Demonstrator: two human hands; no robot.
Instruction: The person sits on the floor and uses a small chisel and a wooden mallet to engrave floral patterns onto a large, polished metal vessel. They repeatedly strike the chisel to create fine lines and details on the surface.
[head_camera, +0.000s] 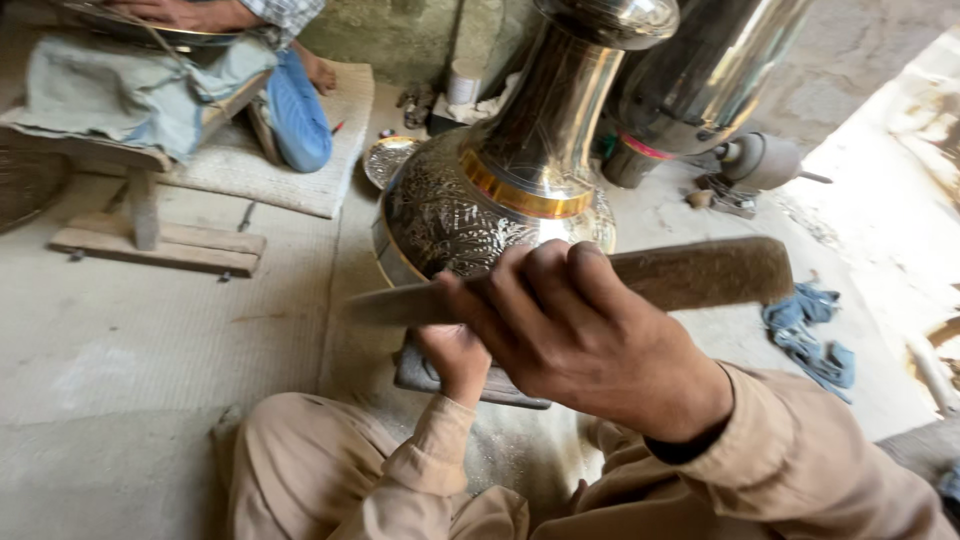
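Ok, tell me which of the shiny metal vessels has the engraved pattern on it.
The big vase-shaped vessel directly above the right hand: its rounded lower body is covered in engraving under a brass band. The cylindrical vessel behind it on the right is plain and polished.

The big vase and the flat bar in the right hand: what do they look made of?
Vase: metal, apparently; mirror-polished neck, brass-coloured band, engraved patterned belly. Flat bar gripped by the right hand: dull dark brown, rough surface; possibly wood or rusty metal, unclear.
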